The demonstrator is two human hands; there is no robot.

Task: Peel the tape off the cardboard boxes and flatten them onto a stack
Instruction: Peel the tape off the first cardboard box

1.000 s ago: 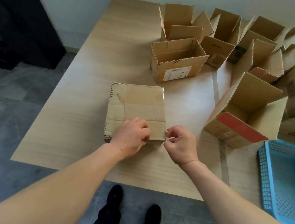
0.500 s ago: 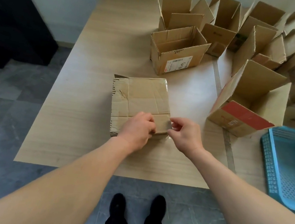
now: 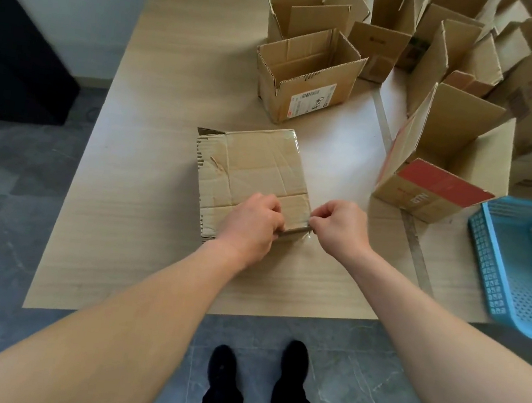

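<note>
The left hand (image 3: 250, 224) covers the near edge of the taped box (image 3: 255, 166). The blue basket (image 3: 488, 262) is blurred and cut by the right edge, the far boxes (image 3: 314, 16) by the top.

Gripping near edge of taped box (image 3: 252, 166) on desk (image 3: 141, 219) with left hand (image 3: 252, 223); pinching clear tape (image 3: 303, 237) at corner with right hand (image 3: 338, 227).

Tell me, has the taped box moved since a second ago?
No. The taped box keeps the same small gap in front of the open labelled box; only the camera shifted.
</note>
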